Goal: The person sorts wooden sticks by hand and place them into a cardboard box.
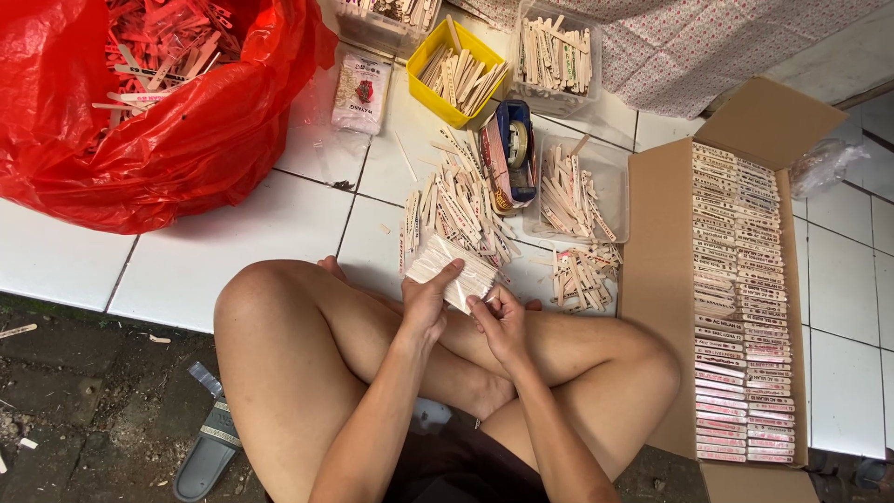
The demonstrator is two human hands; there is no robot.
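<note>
I sit cross-legged on a white tiled floor [251,233]. Both hands hold one stack of flat wooden sticks [452,270] edge-on, just above my shins. My left hand [428,303] wraps the stack's near left side, thumb on top. At its right end my right hand [498,321] pinches it with the fingertips. A loose heap of the same sticks [461,210] lies on the tiles right beyond the stack.
A red plastic bag [158,112] full of sticks sits far left. A yellow tub [456,74], clear tubs [573,191] of sticks and a tape dispenser [512,149] lie ahead. An open cardboard box [740,298] with rows of bundled sticks stands at the right. A sandal [209,452] lies lower left.
</note>
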